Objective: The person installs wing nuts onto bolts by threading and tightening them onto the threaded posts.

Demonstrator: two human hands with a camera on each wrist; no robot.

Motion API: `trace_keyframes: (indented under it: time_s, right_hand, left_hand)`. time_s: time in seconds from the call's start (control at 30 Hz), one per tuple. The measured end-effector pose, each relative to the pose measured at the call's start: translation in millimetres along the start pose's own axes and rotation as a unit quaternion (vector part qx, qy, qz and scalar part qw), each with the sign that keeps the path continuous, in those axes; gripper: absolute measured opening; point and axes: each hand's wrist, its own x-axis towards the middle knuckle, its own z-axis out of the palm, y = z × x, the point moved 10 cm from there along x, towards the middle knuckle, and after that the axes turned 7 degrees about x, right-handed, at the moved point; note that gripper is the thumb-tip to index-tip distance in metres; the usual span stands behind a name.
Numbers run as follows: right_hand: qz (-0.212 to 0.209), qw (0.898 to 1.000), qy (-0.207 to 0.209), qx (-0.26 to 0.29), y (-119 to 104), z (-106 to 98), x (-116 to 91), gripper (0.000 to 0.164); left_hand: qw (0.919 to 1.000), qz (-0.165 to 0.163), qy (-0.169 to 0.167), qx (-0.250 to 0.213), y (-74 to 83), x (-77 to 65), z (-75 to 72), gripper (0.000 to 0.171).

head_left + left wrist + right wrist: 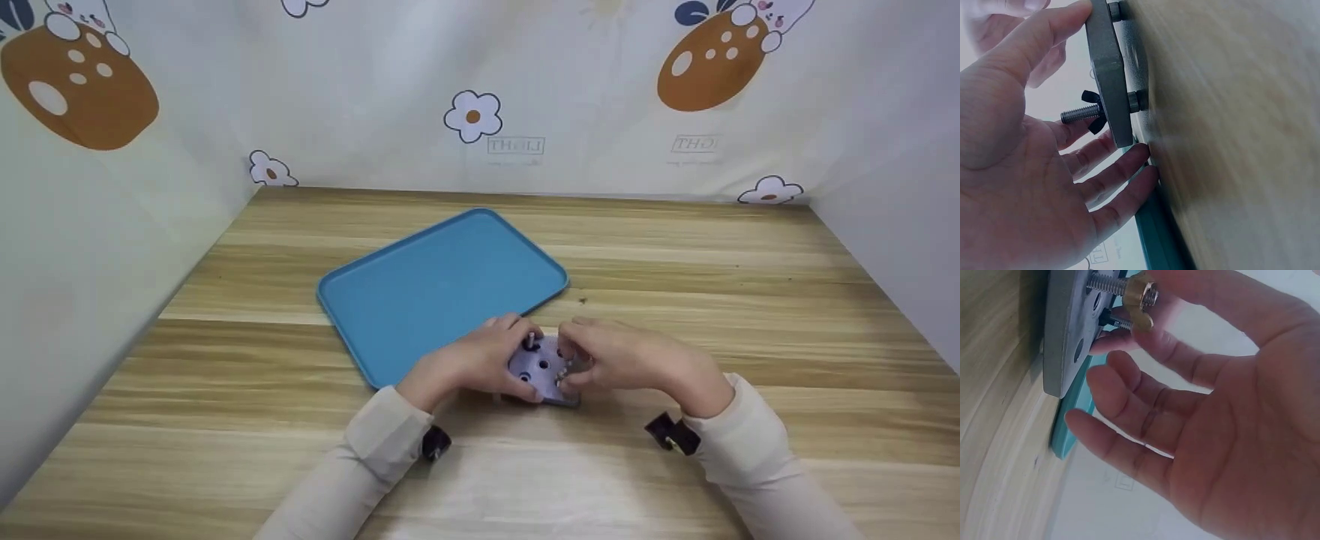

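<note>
A grey metal plate (550, 352) with round holes sits low over the table, just off the blue tray's near corner. My left hand (480, 358) grips its left side, thumb at the near edge and fingers around the far side. From above, my right hand (626, 360) pinches a brass wing nut (1140, 305) between thumb and index finger, its other fingers loosely bent. That nut is on a threaded bolt (1107, 284) standing out of the plate. A black wing nut (1094, 111) is on another bolt (1075, 115); bolt heads show beneath the plate.
A blue tray (442, 281) lies at an angle behind and left of the hands. Wood-grain table (712, 270) surrounds it, with a patterned cloth wall (585, 90) at the back and pale walls at both sides. Dark camera mounts (673, 433) sit at both wrists.
</note>
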Motion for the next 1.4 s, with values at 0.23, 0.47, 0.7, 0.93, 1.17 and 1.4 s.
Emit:
trace_keyframes:
  time_s: [0.23,0.47,0.7,0.93,1.17,1.4]
  right_hand:
    - [-0.019,1.000,0.000,0.002,-1.8,-2.7,-0.1,0.023]
    - [-0.094,0.995,-0.010,0.019,-17.3,-3.6,-5.9,0.021]
    - [-0.071,0.997,-0.030,0.013,-14.4,3.6,-4.2,0.042]
    - [-0.020,1.000,-0.006,0.002,-5.2,0.9,-2.3,0.033]
    - [0.002,1.000,0.001,-0.017,0.9,0.6,0.3,0.025]
    - [-0.036,0.999,0.004,0.002,-4.1,-3.2,0.2,0.030]
  left_hand:
    - [1.0000,0.003,0.001,-0.002,-0.1,0.0,0.1,0.072]
    - [1.0000,-0.002,-0.004,-0.008,-1.4,-0.1,0.7,0.073]
    - [0.9999,-0.004,-0.008,-0.004,-1.5,-0.1,0.9,0.073]
    - [1.0000,-0.002,-0.004,-0.002,-0.5,-0.5,0.3,0.073]
    - [1.0000,-0.003,-0.002,-0.005,0.0,-0.7,0.1,0.072]
    - [1.0000,-0.006,-0.003,-0.005,-1.4,0.0,0.9,0.072]
